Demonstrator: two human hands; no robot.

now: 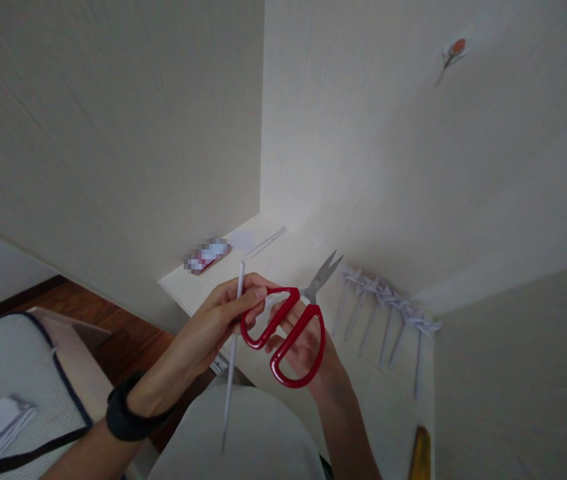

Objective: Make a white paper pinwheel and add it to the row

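Note:
My left hand (236,303) is closed, pinching one loop of the red-handled scissors (297,345) along with a thin white paper stick (232,373). That stick stands almost upright, running down past my wrist. The scissors point up and to the right, their blades slightly apart. Behind the handles is my right hand (308,347), palm facing me and fingers loosely apart. The loops partly cover it, and whether it touches them is unclear. Several white paper pinwheels (388,297) on sticks lie in a row on the white tabletop (273,373), to the right.
A phone (208,257) with a blurred-out screen lies near the left wall, beside a white paper piece (242,240) and thin white sticks (266,242). A yellow object (420,453) sits at lower right. Folded papers (0,427) rest on a padded seat (18,360). Walls enclose the tabletop.

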